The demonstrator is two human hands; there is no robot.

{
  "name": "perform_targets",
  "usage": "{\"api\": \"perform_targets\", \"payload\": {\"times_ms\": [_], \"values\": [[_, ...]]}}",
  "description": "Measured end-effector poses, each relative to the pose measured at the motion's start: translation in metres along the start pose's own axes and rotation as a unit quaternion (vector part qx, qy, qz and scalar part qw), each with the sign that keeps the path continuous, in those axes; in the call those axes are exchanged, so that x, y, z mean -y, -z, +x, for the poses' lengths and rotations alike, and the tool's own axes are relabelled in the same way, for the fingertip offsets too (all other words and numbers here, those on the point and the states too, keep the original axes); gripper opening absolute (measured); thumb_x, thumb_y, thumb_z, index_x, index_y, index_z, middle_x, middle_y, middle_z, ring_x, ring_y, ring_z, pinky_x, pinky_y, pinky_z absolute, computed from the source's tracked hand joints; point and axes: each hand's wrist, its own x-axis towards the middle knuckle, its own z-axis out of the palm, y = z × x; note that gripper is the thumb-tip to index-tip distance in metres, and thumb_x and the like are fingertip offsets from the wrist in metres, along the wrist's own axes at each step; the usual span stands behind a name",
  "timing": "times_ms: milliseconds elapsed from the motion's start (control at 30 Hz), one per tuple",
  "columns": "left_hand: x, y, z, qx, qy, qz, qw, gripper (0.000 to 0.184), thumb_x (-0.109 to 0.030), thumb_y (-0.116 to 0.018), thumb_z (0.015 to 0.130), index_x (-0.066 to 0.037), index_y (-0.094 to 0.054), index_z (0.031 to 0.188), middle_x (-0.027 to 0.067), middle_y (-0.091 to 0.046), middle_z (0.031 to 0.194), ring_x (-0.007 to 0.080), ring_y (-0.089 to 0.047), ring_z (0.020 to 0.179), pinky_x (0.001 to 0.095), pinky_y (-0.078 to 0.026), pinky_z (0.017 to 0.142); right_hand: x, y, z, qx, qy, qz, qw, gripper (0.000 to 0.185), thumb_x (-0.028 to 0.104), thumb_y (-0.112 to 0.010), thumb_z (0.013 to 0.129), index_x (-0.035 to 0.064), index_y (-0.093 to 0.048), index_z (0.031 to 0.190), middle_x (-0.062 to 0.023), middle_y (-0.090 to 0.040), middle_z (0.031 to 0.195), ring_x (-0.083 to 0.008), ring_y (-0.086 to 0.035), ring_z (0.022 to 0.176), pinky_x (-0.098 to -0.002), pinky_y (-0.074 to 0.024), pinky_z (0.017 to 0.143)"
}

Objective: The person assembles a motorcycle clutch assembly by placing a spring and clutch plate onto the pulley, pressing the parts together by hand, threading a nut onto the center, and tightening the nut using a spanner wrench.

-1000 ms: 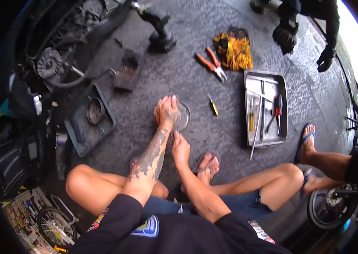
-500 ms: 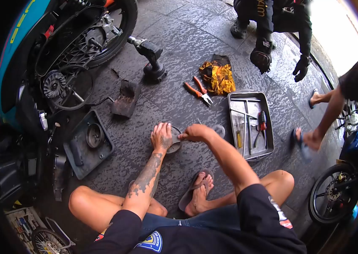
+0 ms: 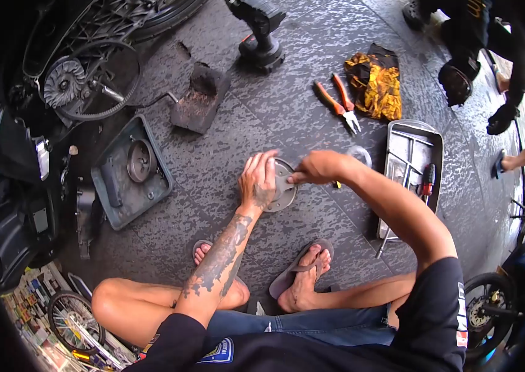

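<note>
A round grey metal plate [image 3: 283,197] with holes near its rim lies low over the floor between my hands. My left hand [image 3: 258,178] grips its left edge, fingers pointing forward and the thumb side against the metal. On the opposite edge my right hand [image 3: 319,168] is closed, its fingertips at the plate. What it holds is mostly hidden; a small yellow piece [image 3: 337,185] shows beneath it. Just beyond the right wrist lies a pale, clear ring-like object [image 3: 360,155]. A metal tool tray [image 3: 439,167] stands to the right, partly behind my forearm, with a red-and-black screwdriver [image 3: 428,180] in it.
Orange-handled pliers [image 3: 338,104] and a stained yellow cloth [image 3: 377,84] lie ahead. A cordless impact wrench [image 3: 262,43] stands farther off. Left are a grey tray [image 3: 102,186] holding a round drum [image 3: 141,162], a dark block [image 3: 200,102] and an opened scooter drive [image 3: 67,84]. A gloved person crouches at upper right.
The view has shifted left and downward. Both hands stay at the plate, and more of its face shows. My right elbow has swung outward. The person's foot at right has moved away.
</note>
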Motion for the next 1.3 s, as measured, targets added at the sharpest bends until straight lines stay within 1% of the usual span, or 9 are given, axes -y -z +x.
{"api": "perform_targets", "payload": {"times_ms": [133, 333, 600, 733, 800, 933, 1133, 1167, 1300], "values": [[0.004, -0.001, 0.006, 0.000, 0.074, -0.139, 0.987, 0.042, -0.032, -0.032, 0.102, -0.007, -0.066, 0.103, 0.0123, -0.065, 0.101, 0.0333, -0.059, 0.099, 0.0419, -0.046, 0.086, 0.008, -0.054, -0.031, -0.118, -0.023, 0.097, 0.988, 0.060, 0.061, -0.041, 0.095, 0.0097, -0.072, 0.100, -0.0239, -0.068, 0.086, -0.0433, -0.065, 0.086, -0.0516, -0.0504, 0.078], [-0.012, -0.008, 0.005, -0.011, 0.101, 0.088, 0.991, 0.045, -0.037, -0.036, 0.101, -0.007, -0.068, 0.094, 0.0151, -0.067, 0.096, 0.0385, -0.063, 0.092, 0.0450, -0.048, 0.081, 0.026, -0.100, -0.035, -0.206, -0.105, 0.179, 0.956, 0.052, 0.059, -0.042, 0.095, 0.0177, -0.071, 0.105, -0.0214, -0.069, 0.088, -0.0428, -0.065, 0.088, -0.0512, -0.0503, 0.080], [-0.016, -0.012, 0.002, 0.007, 0.124, 0.075, 0.989, 0.041, -0.035, -0.041, 0.099, -0.005, -0.069, 0.093, 0.0132, -0.068, 0.099, 0.0348, -0.062, 0.097, 0.0479, -0.049, 0.082, 0.075, -0.142, -0.046, -0.288, -0.209, 0.273, 0.894, 0.051, 0.058, -0.042, 0.096, 0.0155, -0.071, 0.097, -0.0205, -0.069, 0.085, -0.0425, -0.065, 0.088, -0.0519, -0.0502, 0.078], [-0.019, -0.017, 0.010, 0.016, 0.202, 0.097, 0.975, 0.044, -0.039, -0.042, 0.098, -0.006, -0.069, 0.090, 0.0147, -0.068, 0.094, 0.0388, -0.063, 0.093, 0.0521, -0.048, 0.078, 0.131, -0.185, -0.012, -0.421, -0.305, 0.380, 0.765, 0.046, 0.047, -0.044, 0.099, 0.0093, -0.070, 0.098, -0.0240, -0.067, 0.084, -0.0432, -0.065, 0.084, -0.0513, -0.0488, 0.077], [-0.020, -0.020, 0.011, 0.025, 0.203, 0.081, 0.975, 0.047, -0.041, -0.041, 0.098, -0.005, -0.069, 0.088, 0.0155, -0.068, 0.094, 0.0411, -0.063, 0.093, 0.0522, -0.049, 0.077, 0.181, -0.196, 0.031, -0.527, -0.343, 0.474, 0.616, 0.046, 0.043, -0.044, 0.100, 0.0036, -0.067, 0.099, -0.0265, -0.065, 0.084, -0.0451, -0.064, 0.084, -0.0498, -0.0486, 0.075], [-0.028, -0.005, 0.011, 0.023, 0.232, 0.100, 0.967, 0.056, -0.048, -0.037, 0.098, -0.006, -0.071, 0.091, 0.0192, -0.069, 0.100, 0.0422, -0.062, 0.100, 0.0501, -0.048, 0.085, 0.180, -0.198, 0.027, -0.525, -0.253, 0.571, 0.579, 0.043, 0.039, -0.045, 0.100, 0.0003, -0.062, 0.094, -0.0283, -0.062, 0.079, -0.0497, -0.059, 0.078, -0.0520, -0.0433, 0.068], [-0.012, 0.011, 0.022, 0.144, 0.183, -0.106, 0.967, 0.071, -0.058, -0.026, 0.097, -0.005, -0.073, 0.092, 0.0197, -0.070, 0.097, 0.0404, -0.062, 0.103, 0.0459, -0.047, 0.089, 0.148, -0.196, -0.017, -0.458, -0.244, 0.489, 0.701, 0.058, 0.054, -0.071, 0.080, -0.0025, -0.066, 0.089, -0.0215, -0.066, 0.073, -0.0316, -0.067, 0.067, -0.0417, -0.0495, 0.067], [-0.003, 0.008, 0.023, 0.134, 0.181, -0.139, 0.964, 0.072, -0.059, -0.025, 0.098, -0.004, -0.072, 0.091, 0.0158, -0.071, 0.093, 0.0333, -0.066, 0.096, 0.0415, -0.048, 0.086, 0.143, -0.191, -0.022, -0.442, -0.234, 0.520, 0.693, 0.046, 0.046, -0.080, 0.075, 0.0014, -0.067, 0.080, -0.0046, -0.059, 0.059, -0.0103, -0.053, 0.049, -0.0313, -0.0428, 0.048], [0.009, 0.012, 0.009, 0.113, 0.151, -0.053, 0.981, 0.056, -0.055, -0.043, 0.095, -0.005, -0.067, 0.097, 0.0202, -0.068, 0.101, 0.0420, -0.062, 0.099, 0.0465, -0.048, 0.085, 0.093, -0.155, -0.029, -0.596, -0.165, 0.546, 0.565, 0.025, 0.026, -0.067, 0.088, 0.0018, -0.061, 0.085, -0.0016, -0.055, 0.063, -0.0095, -0.049, 0.056, -0.0276, -0.0392, 0.052]]}}
